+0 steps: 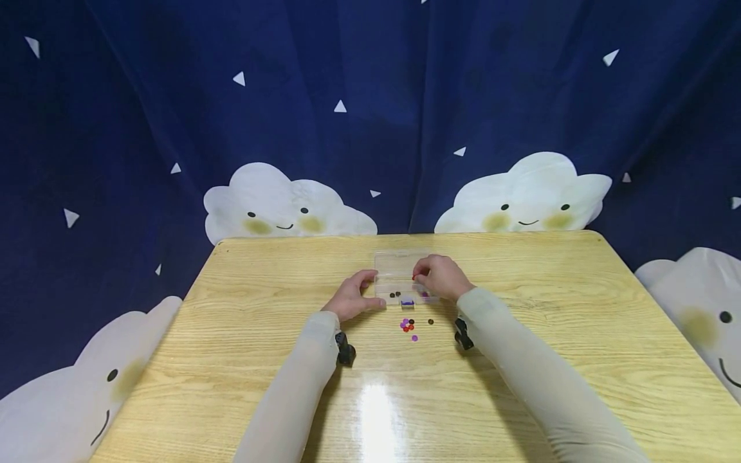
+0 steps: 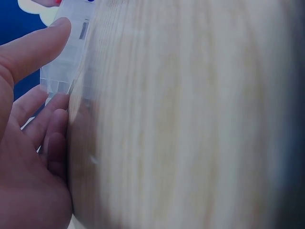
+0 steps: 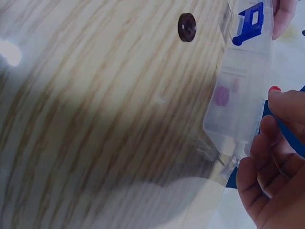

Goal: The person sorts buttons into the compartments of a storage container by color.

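- Two pale sleeves point(image 1: 289, 399) lie nearest the head camera, leading out to both hands.
- Left hand point(image 1: 350, 297): thumb and fingers spread apart at the end of the clear plastic box point(image 3: 238, 62); whether the fingertips press it is hard to tell.
- Right hand point(image 1: 444, 276): thumb and fingertip pinch a red button point(image 1: 413, 278) above the box, which sits between the hands, lid raised.
- Two dark buttons point(image 1: 392, 295) lie inside, just right of the left thumb.
- Right wrist view alone clearly shows a purple button point(image 3: 222, 96) through the box wall, near the right hand, and the blue latch's point(image 3: 250, 24) frame shape.
- Head view alone gathers the loose buttons point(image 1: 411, 327) between the wrists, on the wooden table point(image 1: 231, 360).
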{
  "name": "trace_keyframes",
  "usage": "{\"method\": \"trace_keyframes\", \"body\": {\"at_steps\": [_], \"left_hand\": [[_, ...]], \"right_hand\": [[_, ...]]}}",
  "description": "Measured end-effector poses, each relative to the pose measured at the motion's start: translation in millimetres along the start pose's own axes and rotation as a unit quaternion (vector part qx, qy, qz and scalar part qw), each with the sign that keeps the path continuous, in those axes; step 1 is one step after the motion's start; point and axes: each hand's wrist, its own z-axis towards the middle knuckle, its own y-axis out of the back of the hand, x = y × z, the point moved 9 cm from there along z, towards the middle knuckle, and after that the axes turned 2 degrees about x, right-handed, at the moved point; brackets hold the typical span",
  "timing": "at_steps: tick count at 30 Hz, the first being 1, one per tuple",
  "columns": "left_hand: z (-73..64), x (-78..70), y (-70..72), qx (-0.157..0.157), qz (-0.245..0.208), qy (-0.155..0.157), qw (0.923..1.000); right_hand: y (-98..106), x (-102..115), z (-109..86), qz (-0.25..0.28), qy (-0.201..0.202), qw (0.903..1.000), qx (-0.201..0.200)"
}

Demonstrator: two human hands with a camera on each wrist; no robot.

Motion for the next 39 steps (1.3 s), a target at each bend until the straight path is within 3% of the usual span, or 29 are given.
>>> {"method": "trace_keyframes", "body": {"at_steps": [22, 33, 39], "left_hand": [[0.4, 1.3, -1.5, -0.001, -0.007, 0.010, 0.9999], [0.3, 0.8, -1.6, 0.002, -0.006, 0.005, 1.0000], [0.0, 0.6, -1.0, 0.001, -0.007, 0.004, 1.0000]], "right_hand": [[-2, -3, -2.6, 0.011, -0.009, 0.9998, 0.013], [4, -1, -9.3, 0.028, 0.002, 0.9995, 0.012], [9, 3, -14.5, 0.022, 0.033, 0.9992, 0.003]]}}
